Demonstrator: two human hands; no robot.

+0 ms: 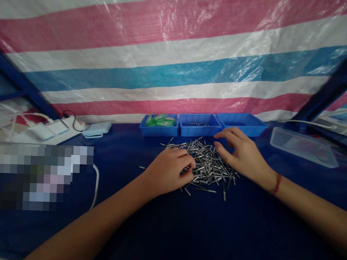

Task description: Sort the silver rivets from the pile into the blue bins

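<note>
A loose pile of silver blind rivets [208, 165] lies on the dark blue table, with a few strays around its edges. At the left side of the pile is my left hand [170, 169], fingers curled and thumb near the index fingertip; whatever they hold, if anything, cannot be made out. Over the pile's right side my right hand [241, 153] has its thumb and fingers apart, with nothing seen between them. Just behind the pile, the middle blue bin [200, 131] contains a few rivets. My right hand partly covers the front of the right blue bin [253, 131].
The left blue bin [159, 132] holds green plastic packaging [161, 120]. A clear plastic lid [303, 148] lies at the right. On the left are a white power strip [52, 130], a light blue device [97, 129] and a white cable [96, 184]. A striped sheet [169, 76] hangs behind.
</note>
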